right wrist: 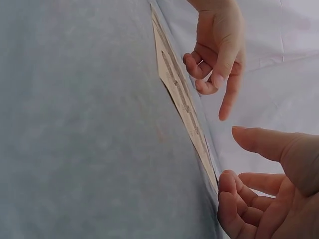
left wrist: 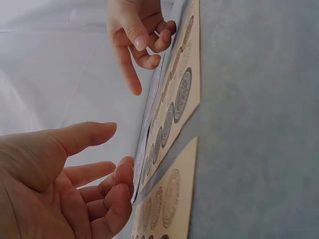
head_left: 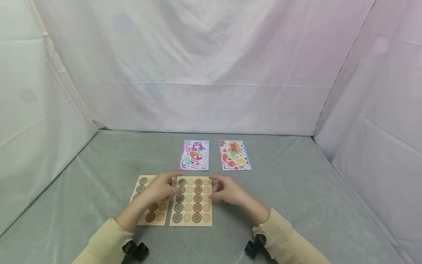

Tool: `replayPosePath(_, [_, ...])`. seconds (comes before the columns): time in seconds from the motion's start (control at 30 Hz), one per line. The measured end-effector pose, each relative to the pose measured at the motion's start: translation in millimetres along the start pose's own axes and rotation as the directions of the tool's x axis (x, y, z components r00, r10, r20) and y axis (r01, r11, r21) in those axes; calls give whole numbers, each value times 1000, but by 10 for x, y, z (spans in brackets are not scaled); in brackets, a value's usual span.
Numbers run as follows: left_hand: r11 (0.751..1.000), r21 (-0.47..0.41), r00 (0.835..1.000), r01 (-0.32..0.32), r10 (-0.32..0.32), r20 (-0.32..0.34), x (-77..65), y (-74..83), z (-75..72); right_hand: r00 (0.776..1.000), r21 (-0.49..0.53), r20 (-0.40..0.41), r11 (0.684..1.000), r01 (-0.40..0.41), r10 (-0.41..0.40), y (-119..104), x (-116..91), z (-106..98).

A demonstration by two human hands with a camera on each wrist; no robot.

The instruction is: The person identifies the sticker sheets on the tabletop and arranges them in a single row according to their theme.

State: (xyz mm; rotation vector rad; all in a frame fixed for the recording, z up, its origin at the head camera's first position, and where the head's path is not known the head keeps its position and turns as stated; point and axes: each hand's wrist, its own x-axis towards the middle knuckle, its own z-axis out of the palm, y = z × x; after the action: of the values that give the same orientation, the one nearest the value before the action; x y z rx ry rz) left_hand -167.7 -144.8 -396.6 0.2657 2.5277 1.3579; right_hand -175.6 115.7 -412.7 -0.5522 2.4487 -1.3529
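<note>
Two beige sheets of round stickers lie side by side near the front of the table. My left hand (head_left: 160, 189) reaches over the left sticker sheet (head_left: 157, 212), covering part of it, with its fingertips at the left edge of the right sticker sheet (head_left: 192, 202). At that sheet's right edge is my right hand (head_left: 229, 190), its index finger extended toward the upper corner. In the left wrist view, the thumb of my left hand (left wrist: 65, 184) stands apart from loosely bent fingers. My right hand (right wrist: 271, 184) has a similar pose, and neither hand grips anything.
Farther back lie two colourful mermaid sticker sheets, a pink-purple one (head_left: 195, 155) and a pink-blue one (head_left: 234, 155). A grey cloth (head_left: 296, 205) covers the table. White curtains (head_left: 204, 73) enclose it at the back and both sides.
</note>
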Motion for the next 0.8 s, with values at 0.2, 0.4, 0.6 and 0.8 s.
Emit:
replayPosePath(0.2, [998,-55,999,-40,40,-8,42,34,-27,998,-2,-56,1000,-16,16,-79,28,-47])
replayPosePath(0.4, [996,-44,996,-78,77,-34,93,46,-50,994,-6,-102,999,-33,33,-166,60,-93])
replayPosePath(0.6, [996,-47,995,-75,71,-77,132,72,-96,988,-4,-144,999,-51,50,-200,104,-132])
replayPosePath(0.8, [993,-41,985,-114,107,-134,181,119,-146,977,-41,-211,998,-50,40,-239,149,-164])
